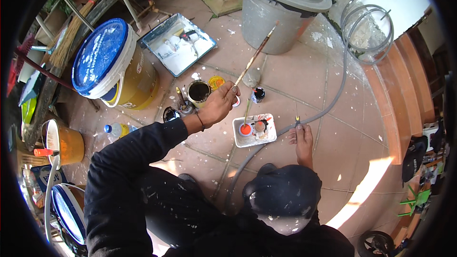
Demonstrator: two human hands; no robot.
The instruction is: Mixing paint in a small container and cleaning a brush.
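Note:
My left hand [220, 107] is closed around the handle of a long paintbrush [257, 55], which slants up and away toward the grey bin. Lower right, my right hand [303, 142] pinches a small brush-like tool [298, 120], its thin end pointing away from me; most of it is hidden by the fingers. Between the hands, a paint-stained white tray [273, 136] rests on the floor. In it are a small cup of orange-red paint [245, 129], with a thin stick or brush standing in it, and another small container [260, 126]. Just beyond is a dark paint jar [258, 95].
Beside my left hand stand an open can [198, 91] and a yellow lid [216, 83]. Farther out are a paint tray [179, 44], a blue-lidded bucket [138, 78] and a grey bin [264, 26]. A grey hose [339, 90] crosses the tiles near steps [402, 85].

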